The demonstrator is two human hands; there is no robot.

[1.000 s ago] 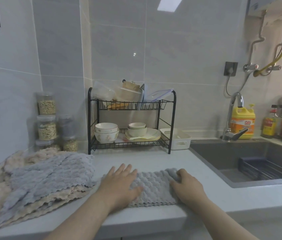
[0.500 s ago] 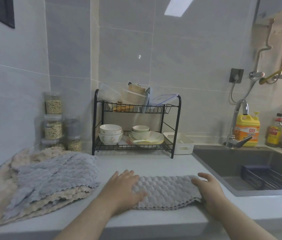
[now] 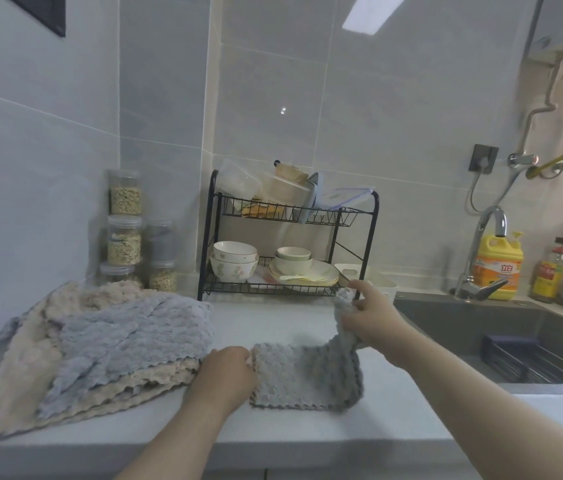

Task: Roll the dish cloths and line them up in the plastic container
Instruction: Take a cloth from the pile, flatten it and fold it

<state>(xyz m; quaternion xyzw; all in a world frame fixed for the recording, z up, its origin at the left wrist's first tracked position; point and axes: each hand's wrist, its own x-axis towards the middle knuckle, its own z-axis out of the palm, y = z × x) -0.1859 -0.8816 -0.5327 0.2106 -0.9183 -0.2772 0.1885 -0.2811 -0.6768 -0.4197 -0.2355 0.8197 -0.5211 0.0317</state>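
Grey waffle-textured dish cloth (image 3: 302, 375) lies near the front edge of the pale worktop (image 3: 273, 323), its left edge under the curled fingers of the left hand (image 3: 224, 375), its right end pinched and lifted by the right hand (image 3: 372, 318); a slack left hold could skew the roll.

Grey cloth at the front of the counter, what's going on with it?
A person is working on the grey cloth at the front of the counter. The left hand holds its left edge down, while the right hand grips the right end and holds it up off the surface. It is not rolled yet. A pile of cloths waits on the left, and the white plastic container sits behind by the sink.
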